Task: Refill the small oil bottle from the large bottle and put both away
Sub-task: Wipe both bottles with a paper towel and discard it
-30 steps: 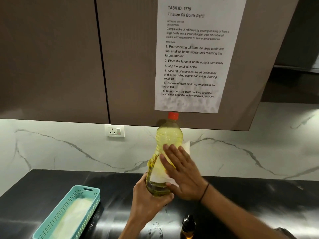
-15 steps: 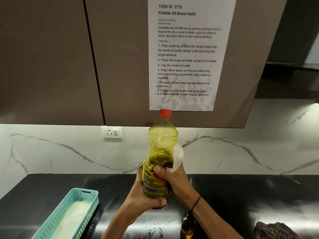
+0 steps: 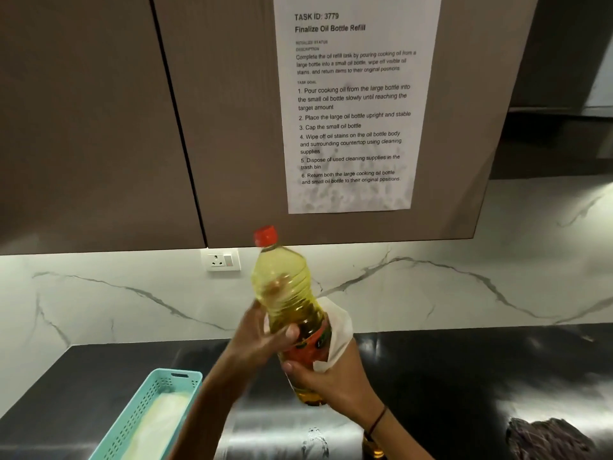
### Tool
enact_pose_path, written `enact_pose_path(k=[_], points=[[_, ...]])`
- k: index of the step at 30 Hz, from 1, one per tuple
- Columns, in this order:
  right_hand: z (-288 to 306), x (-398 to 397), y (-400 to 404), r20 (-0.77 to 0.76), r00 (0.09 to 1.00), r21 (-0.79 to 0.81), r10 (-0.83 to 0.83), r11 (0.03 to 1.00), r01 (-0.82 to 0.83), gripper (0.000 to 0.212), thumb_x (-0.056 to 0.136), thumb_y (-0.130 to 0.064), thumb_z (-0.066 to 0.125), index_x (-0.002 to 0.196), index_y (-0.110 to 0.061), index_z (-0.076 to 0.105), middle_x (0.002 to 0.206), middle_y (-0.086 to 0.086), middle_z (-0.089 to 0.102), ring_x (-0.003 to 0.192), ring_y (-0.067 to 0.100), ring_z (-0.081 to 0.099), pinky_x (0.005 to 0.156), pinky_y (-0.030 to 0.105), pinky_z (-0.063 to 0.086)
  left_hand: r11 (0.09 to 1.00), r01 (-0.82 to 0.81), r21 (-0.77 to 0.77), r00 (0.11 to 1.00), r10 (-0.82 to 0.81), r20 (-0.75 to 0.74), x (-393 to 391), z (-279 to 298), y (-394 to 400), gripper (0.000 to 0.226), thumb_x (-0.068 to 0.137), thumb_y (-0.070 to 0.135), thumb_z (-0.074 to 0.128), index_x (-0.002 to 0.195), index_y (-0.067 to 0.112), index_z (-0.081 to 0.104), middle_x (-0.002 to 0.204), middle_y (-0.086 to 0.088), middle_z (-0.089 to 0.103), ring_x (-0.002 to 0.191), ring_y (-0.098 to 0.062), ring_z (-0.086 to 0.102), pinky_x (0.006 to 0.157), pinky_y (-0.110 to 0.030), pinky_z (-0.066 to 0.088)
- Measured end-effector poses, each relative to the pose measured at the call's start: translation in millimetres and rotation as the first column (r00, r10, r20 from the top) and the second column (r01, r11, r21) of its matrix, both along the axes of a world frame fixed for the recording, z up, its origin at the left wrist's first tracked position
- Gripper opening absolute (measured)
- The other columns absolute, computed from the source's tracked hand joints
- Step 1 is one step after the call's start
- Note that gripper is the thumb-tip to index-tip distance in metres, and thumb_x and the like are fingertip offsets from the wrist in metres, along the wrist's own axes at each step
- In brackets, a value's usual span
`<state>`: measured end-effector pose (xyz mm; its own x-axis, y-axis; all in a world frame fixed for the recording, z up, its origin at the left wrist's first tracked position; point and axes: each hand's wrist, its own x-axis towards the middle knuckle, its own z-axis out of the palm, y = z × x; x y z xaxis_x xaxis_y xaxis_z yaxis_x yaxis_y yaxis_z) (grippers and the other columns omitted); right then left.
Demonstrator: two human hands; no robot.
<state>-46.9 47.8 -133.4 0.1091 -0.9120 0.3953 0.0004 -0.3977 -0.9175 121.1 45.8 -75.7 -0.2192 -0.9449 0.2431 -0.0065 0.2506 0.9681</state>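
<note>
Head view: both hands grip ribbed plastic large bottle [image 3: 285,293], right [image 3: 335,376] through white tissue [image 3: 338,330].

Two flat brown wall cabinet doors [image 3: 93,121] fill the upper part of the view, parted by a thin dark vertical seam. A printed instruction sheet [image 3: 355,104] is fixed to the right-hand door. Below the cabinets runs a white marble-look backsplash [image 3: 464,287] with grey veins, brightly lit from under the cabinets. A white wall socket [image 3: 221,259] with a switch sits on it just under the seam. A glossy black worktop [image 3: 464,376] meets the backsplash and throws back pale streaks of light. At upper right a darker recess [image 3: 560,141] lies in shadow
</note>
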Motion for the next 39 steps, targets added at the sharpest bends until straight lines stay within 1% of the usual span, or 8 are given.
enact_pose_path(k=[2, 7, 10, 14, 18, 22, 36, 39], points=[[-1.4, 5.9, 2.4, -0.06, 0.998, -0.024, -0.021, 1.0, 0.02, 0.078, 0.074, -0.026, 0.093, 0.139, -0.031, 0.051, 0.122, -0.016, 0.07, 0.117, 0.013, 0.068, 0.098, 0.03, 0.058, 0.986, -0.155, -0.053, 0.988, 0.154, -0.021, -7.0, 17.3, -6.1, 0.076, 0.055, 0.058, 0.096, 0.118, 0.021, 0.074, 0.113, -0.003, 0.081, 0.107, -0.026, 0.077, 0.094, -0.05, 0.063], [6.2, 1.2, -0.4, 0.011, 0.996, -0.064, 0.09, 0.994, -0.09, 0.068, 0.082, -0.023, 0.087, 0.14, -0.026, 0.052, 0.128, -0.012, 0.069, 0.123, 0.015, 0.065, 0.098, 0.027, 0.056, 0.986, -0.162, -0.034, 0.96, 0.149, -0.238, -21.9, 21.3, -8.3, 0.047, 0.059, 0.028, 0.092, 0.104, 0.029, 0.08, 0.112, -0.015, 0.08, 0.111, -0.036, 0.075, 0.101, -0.061, 0.056], [9.7, 2.8, 6.2, 0.303, 0.941, 0.17, 0.15, 0.963, -0.209, 0.074, 0.086, -0.07, 0.062, 0.142, -0.022, 0.054, 0.131, -0.001, 0.071, 0.125, 0.02, 0.065, 0.1, 0.035, 0.056, 0.982, -0.173, -0.074, 0.947, 0.145, -0.285, -25.7, 24.4, -8.4, 0.051, 0.058, 0.023, 0.092, 0.107, 0.024, 0.079, 0.112, -0.017, 0.079, 0.109, -0.037, 0.076, 0.098, -0.056, 0.058], [-0.7, 12.6, 12.4, 0.645, 0.758, 0.488, -0.097, 0.815, -0.312, 0.073, 0.099, -0.062, 0.033, 0.14, -0.007, 0.059, 0.127, 0.019, 0.071, 0.122, 0.036, 0.067, 0.108, 0.056, 0.05, 0.975, -0.198, -0.105, 0.931, 0.153, -0.333, -26.9, 28.8, -11.1, 0.05, 0.055, 0.021, 0.091, 0.104, 0.025, 0.08, 0.108, -0.016, 0.08, 0.101, -0.033, 0.077, 0.088, -0.049, 0.061], [2.5, 18.4, 17.6, 0.834, 0.475, 0.505, -0.28, 0.733, -0.455, 0.06, 0.108, -0.049, 0.037, 0.134, 0.001, 0.06, 0.119, 0.028, 0.072, 0.118, 0.042, 0.067, 0.106, 0.055, 0.05, 0.963, -0.257, -0.082, 0.88, 0.198, -0.431, -27.9, 26.7, -16.1, 0.061, 0.055, 0.019, 0.09, 0.113, 0.017, 0.071, 0.107, -0.014, 0.079, 0.1, -0.03, 0.077, 0.084, -0.046, 0.062], [0.3, 28.4, 31.5, 0.882, 0.354, 0.463, -0.312, 0.711, -0.529, 0.067, 0.106, -0.054, 0.034, 0.14, -0.001, 0.057, 0.135, 0.03, 0.063, 0.132, 0.045, 0.056, 0.121, 0.055, 0.034, 0.934, -0.326, -0.145, 0.876, 0.241, -0.417, -25.3, 31.6, -20.7, 0.062, 0.059, 0.02, 0.091, 0.117, 0.016, 0.069, 0.106, -0.011, 0.079, 0.102, -0.033, 0.077, 0.09, -0.052, 0.062], [1.0, 11.9, 20.4, 0.823, 0.448, 0.557, -0.35, 0.656, -0.51, 0.072, 0.105, -0.063, 0.028, 0.138, -0.007, 0.06, 0.129, 0.027, 0.068, 0.127, 0.045, 0.06, 0.12, 0.057, 0.033, 0.955, -0.233, -0.183, 0.92, 0.156, -0.359, -29.2, 26.1, -0.1, 0.045, 0.058, 0.021, 0.09, 0.1, 0.034, 0.078, 0.094, -0.007, 0.08, 0.092, -0.031, 0.078, 0.081, -0.049, 0.063], [2.6, 19.0, 26.0, 0.818, 0.449, 0.569, -0.36, 0.62, -0.54, 0.07, 0.106, -0.058, 0.034, 0.133, -0.001, 0.063, 0.128, 0.03, 0.067, 0.113, 0.046, 0.069, 0.105, 0.055, 0.051, 0.95, -0.241, -0.199, 0.922, 0.16, -0.353, -32.4, 27.8, 2.5, 0.041, 0.06, 0.021, 0.089, 0.097, 0.036, 0.079, 0.093, -0.005, 0.08, 0.09, -0.03, 0.078, 0.08, -0.048, 0.063]])
